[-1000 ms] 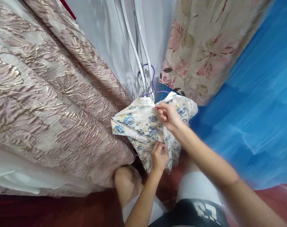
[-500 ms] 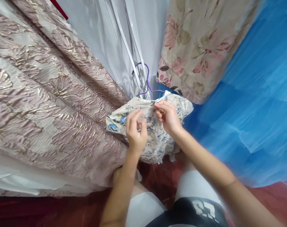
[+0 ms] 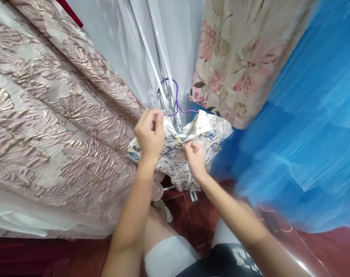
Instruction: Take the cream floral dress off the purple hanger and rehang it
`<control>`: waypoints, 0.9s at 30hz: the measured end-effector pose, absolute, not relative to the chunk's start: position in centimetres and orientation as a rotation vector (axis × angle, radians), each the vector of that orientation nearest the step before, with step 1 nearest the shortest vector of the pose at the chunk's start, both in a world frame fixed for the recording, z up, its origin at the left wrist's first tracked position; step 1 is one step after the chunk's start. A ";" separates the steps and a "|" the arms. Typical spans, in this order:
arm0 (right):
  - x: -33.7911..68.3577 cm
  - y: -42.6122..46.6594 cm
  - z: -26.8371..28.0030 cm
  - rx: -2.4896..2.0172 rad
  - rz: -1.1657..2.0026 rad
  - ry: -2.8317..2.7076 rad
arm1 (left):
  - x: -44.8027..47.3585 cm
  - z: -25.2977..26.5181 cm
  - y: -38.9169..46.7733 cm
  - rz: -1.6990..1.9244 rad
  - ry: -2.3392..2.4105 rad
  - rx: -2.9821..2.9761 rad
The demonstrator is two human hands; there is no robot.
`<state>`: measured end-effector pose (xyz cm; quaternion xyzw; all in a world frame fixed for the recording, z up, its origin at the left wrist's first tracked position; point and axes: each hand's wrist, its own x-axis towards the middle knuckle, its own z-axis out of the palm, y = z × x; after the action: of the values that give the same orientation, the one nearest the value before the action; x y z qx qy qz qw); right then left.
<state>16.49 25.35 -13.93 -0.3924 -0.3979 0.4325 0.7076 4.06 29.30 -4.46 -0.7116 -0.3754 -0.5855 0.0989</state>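
Observation:
A white dress with blue flowers (image 3: pixel 176 161) hangs on a purple hanger (image 3: pixel 177 98). Its neckline is parted in a V at the centre, with a white flap (image 3: pixel 202 122) folded out on the right. My left hand (image 3: pixel 150 132) is closed at the left shoulder edge of the dress, fingers pinching the fabric near the neckline. Lower down, at the point of the V, my right hand (image 3: pixel 194 156) pinches what looks like a small zipper pull, mostly hidden by the fingertips.
Pink-and-gold brocade fabric (image 3: pixel 85 127) fills the left side. White straps (image 3: pixel 150 50) run down in front of grey-white cloth (image 3: pixel 183 34). On the right hang a pink floral fabric (image 3: pixel 235 57) and blue tulle (image 3: pixel 296 154). Below is a red tiled floor (image 3: pixel 189 215).
My left hand has moved up and left onto the neckline edge. My right hand has moved down along the centre, and the neckline has parted into a V.

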 end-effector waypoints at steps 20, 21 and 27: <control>19.8 20.2 -22.6 -1.147 0.697 -1.054 | -3.6 -21.3 25.5 -2.226 -1.743 -1.718; 19.9 20.2 -22.0 -1.131 0.696 -1.137 | -2.6 -21.8 24.7 -2.236 -1.749 -1.768; 19.7 21.0 -17.9 -0.793 1.387 -1.641 | 3.2 -19.1 22.6 -1.915 -1.425 -2.609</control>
<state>19.75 21.05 -17.88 -0.3153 -0.6527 0.5514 0.4129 3.24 22.58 -19.09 -0.7235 -0.3952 -0.5311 -0.1960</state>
